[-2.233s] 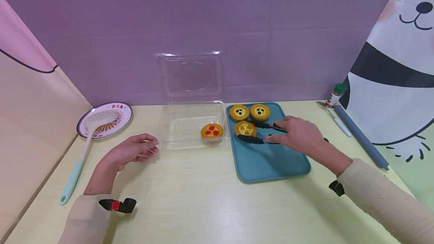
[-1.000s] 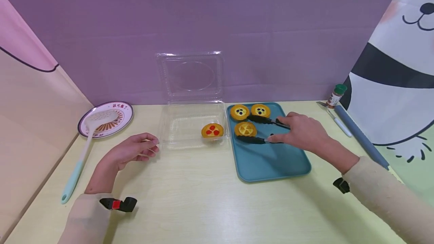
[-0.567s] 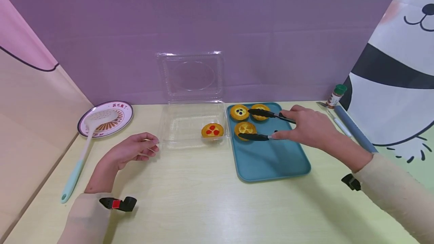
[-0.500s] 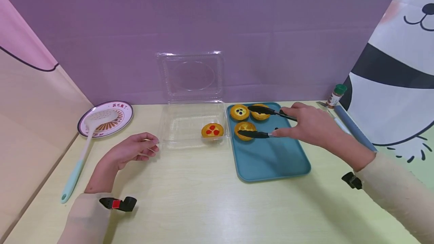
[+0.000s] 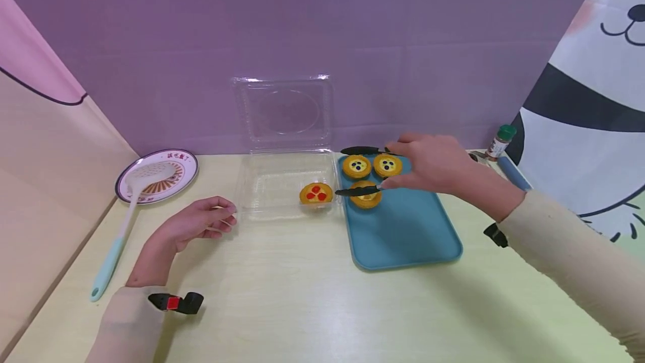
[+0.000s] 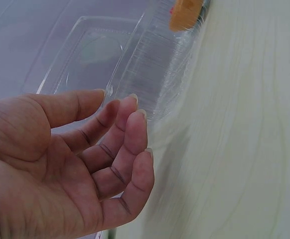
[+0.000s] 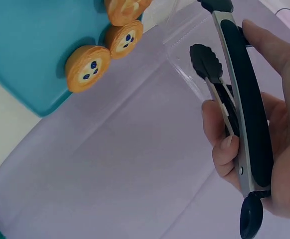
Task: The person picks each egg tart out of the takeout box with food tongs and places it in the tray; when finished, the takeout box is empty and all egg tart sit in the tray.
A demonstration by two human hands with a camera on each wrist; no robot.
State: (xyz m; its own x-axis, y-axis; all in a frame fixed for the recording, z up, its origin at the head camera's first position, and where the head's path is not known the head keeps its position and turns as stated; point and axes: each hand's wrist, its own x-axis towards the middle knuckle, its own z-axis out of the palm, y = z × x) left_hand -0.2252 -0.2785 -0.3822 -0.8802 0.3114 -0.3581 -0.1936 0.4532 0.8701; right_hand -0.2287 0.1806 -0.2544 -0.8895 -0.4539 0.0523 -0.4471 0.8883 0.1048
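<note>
My right hand (image 5: 433, 162) grips black-tipped tongs (image 7: 247, 99), with fingers and thumb on opposite arms. Nothing is between the tongs' spread tips, which hang over the blue tray's (image 5: 408, 240) back left part. On that tray are two blueberry-topped egg tarts (image 5: 356, 166) and one yellow-topped tart (image 5: 366, 200), partly hidden by a tong tip. A red-topped tart (image 5: 316, 194) sits in the front right of a clear plastic container (image 5: 272, 181), whose lid stands raised. Beside the container's left side, my left hand (image 6: 80, 164) holds nothing, its fingers loosely bent.
At the far left, a white slotted spatula (image 5: 111, 268) with a pale green handle leans across a patterned plate (image 5: 187, 168). Behind my right arm are a green-capped jar (image 5: 499, 143) and a blue-grey roll (image 5: 514, 173). A purple backdrop (image 5: 403, 71) rises along the table's rear edge.
The tongs, earlier low around the yellow-topped tart, have risen and moved left and back with my right hand. All the tarts stay in place. My left hand has not moved.
</note>
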